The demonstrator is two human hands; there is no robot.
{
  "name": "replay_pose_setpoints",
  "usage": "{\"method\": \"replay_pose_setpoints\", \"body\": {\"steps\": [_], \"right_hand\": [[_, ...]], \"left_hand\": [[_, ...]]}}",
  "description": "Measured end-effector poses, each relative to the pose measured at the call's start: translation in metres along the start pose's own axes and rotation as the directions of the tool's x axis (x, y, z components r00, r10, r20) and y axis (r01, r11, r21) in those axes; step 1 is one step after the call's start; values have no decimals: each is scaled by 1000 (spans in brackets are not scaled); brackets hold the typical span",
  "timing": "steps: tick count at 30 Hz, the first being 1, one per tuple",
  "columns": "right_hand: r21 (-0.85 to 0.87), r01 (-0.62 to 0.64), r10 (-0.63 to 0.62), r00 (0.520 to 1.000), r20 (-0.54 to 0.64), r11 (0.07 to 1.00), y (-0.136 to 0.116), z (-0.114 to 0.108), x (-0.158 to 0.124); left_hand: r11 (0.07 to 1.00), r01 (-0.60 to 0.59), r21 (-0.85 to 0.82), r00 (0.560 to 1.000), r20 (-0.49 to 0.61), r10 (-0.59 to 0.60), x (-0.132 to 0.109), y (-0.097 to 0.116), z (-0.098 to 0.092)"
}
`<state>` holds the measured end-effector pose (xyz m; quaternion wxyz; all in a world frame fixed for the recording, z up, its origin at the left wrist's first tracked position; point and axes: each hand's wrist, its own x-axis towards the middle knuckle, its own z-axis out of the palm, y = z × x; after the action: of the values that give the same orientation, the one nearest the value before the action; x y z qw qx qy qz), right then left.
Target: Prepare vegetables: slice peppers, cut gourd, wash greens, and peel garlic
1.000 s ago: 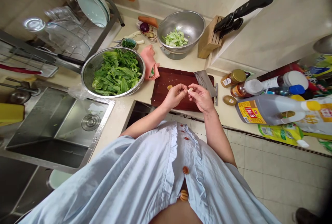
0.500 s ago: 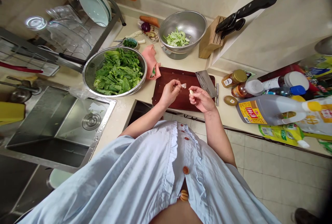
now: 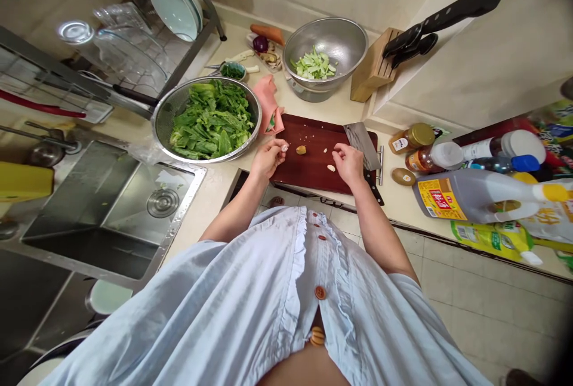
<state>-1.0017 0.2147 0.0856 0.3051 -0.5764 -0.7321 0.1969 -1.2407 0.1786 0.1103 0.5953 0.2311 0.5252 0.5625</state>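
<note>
At the left end of the brown cutting board (image 3: 308,173), my left hand (image 3: 267,160) is closed in a pinch on a scrap of whitish garlic skin (image 3: 284,148). My right hand (image 3: 350,165) is over the board's right part, fingers curled with thumb and index tip slightly apart, and nothing shows between them. Just below those fingertips lies a peeled garlic clove (image 3: 331,168). A smaller clove piece (image 3: 324,150) rests to their left. Farther left sits a brownish piece of ginger (image 3: 301,150) among small crumbs. Beside my right hand lies a cleaver (image 3: 362,142), its handle partly behind my wrist.
A strainer (image 3: 157,144) of leafy greens stands left, near the sink (image 3: 40,219). Behind the board are a pink cloth (image 3: 267,96), a metal colander (image 3: 353,52) with cut green pieces and a knife block (image 3: 369,79). Bottles (image 3: 483,186) and a kiwi (image 3: 403,176) are right.
The garlic clove has left my right hand and lies on the board. My left hand has moved left with the skin, uncovering the ginger. The view has shifted slightly.
</note>
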Motion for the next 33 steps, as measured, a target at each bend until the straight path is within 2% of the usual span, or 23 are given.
{"method": "replay_pose_setpoints", "body": {"steps": [4,7,11,13,15,18,20,23,26,28,30,33], "right_hand": [[115,75,-89,988,127,991,-25,26,6],[233,68,-97,988,119,970,-31,36,14],[458,1,-10,1000,18,889,-20,19,30],[503,-20,25,1000,-3,864,-10,5,36],[454,-44,4,996,88,890,-1,-5,39],[391,-98,-11,964,266,915,12,-12,39],[457,-156,37,966,257,876,19,-13,36],[523,-231,172,972,161,820,31,-16,29],[384,-242,240,969,53,891,40,-23,20],[201,-166,165,986,24,965,41,-24,14],[37,-40,38,997,70,999,37,-21,11],[-118,127,-99,972,214,985,20,-8,12]], "left_hand": [[992,110,-57,993,-24,-111,-8,-2,-7],[980,155,-122,988,-6,-157,-13,1,-11],[972,164,-170,986,60,-156,-14,2,-15],[973,172,-154,984,82,-161,-14,0,-12],[975,191,-115,977,115,-178,-14,-3,-5],[971,218,-95,960,199,-196,-14,-6,7],[965,233,-124,949,246,-198,-12,-8,13],[958,243,-154,943,268,-197,-10,-10,19],[951,265,-158,941,256,-219,-10,-10,23],[943,288,-164,937,249,-243,-11,-10,25],[929,324,-176,929,246,-278,-14,-9,26],[884,405,-234,905,240,-351,-17,-4,28]]}}
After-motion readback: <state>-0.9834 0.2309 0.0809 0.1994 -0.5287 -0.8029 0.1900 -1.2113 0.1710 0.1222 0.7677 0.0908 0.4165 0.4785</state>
